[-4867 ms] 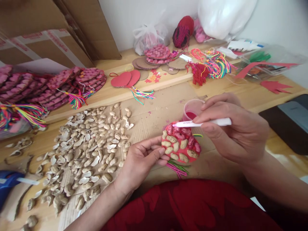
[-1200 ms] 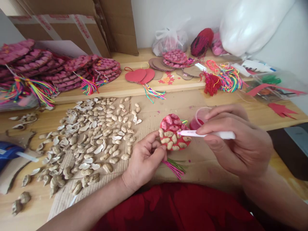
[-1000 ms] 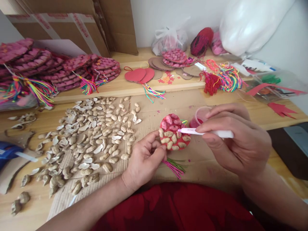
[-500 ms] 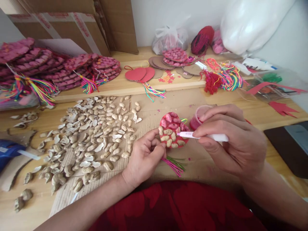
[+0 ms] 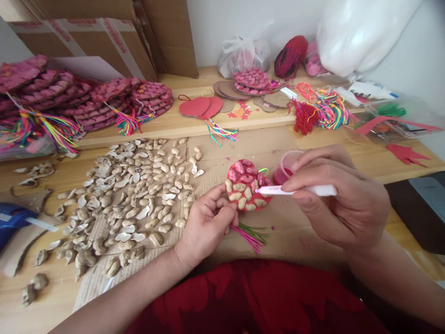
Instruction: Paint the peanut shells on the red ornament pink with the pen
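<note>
My left hand (image 5: pixel 210 222) is closed on the lower left edge of a red disc (image 5: pixel 232 170) covered with peanut shells. The shells on its upper part are coloured pink; those on the lower part are plain tan. A tassel of magenta and green cords (image 5: pixel 248 237) hangs below the disc. My right hand (image 5: pixel 339 197) grips a white marker (image 5: pixel 278 190), its pink tip at a shell near the disc's right side. Behind the marker stands a small clear cup (image 5: pixel 290 160) of pink liquid, partly hidden by my right fingers.
Loose peanut shells (image 5: pixel 139 185) spread over cardboard at the left, beside a blue glue gun (image 5: pixel 14 220). Finished pink discs (image 5: pixel 153 95), red discs (image 5: pixel 198 107) and bright tassels (image 5: pixel 332 109) lie along the back shelf. A dark phone (image 5: pixel 415 215) rests at the right.
The disc has shifted slightly up and left with my left hand. The marker has turned flatter, and its tip remains close to the same shells.
</note>
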`<state>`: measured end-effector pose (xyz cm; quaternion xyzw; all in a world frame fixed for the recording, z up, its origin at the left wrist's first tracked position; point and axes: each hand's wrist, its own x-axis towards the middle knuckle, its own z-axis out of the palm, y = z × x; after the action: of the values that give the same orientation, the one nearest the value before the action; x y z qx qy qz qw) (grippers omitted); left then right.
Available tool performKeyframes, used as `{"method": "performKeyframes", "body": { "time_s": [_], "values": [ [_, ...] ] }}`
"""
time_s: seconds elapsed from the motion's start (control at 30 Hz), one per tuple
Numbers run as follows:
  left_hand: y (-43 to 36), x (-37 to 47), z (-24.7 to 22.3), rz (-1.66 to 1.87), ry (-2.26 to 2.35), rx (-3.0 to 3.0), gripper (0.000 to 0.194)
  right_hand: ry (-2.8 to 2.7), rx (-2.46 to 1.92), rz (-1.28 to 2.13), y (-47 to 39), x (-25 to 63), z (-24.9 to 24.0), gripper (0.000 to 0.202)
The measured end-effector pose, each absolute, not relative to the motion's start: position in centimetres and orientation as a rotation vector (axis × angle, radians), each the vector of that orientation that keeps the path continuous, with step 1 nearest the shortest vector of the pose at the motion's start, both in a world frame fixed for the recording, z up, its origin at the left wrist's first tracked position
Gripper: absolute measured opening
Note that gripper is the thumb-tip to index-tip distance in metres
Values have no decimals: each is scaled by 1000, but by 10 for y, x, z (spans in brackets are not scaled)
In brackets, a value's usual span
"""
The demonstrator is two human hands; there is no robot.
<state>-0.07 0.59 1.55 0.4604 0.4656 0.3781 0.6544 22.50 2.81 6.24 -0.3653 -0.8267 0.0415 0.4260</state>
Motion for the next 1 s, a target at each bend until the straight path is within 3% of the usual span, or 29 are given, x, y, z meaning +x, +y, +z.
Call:
{"method": "performKeyframes", "body": {
  "time_s": [1.0],
  "values": [
    [2,-3,8,866,1057,1117,31,-2146,-963,28,28,223,62,10]
  ]
}}
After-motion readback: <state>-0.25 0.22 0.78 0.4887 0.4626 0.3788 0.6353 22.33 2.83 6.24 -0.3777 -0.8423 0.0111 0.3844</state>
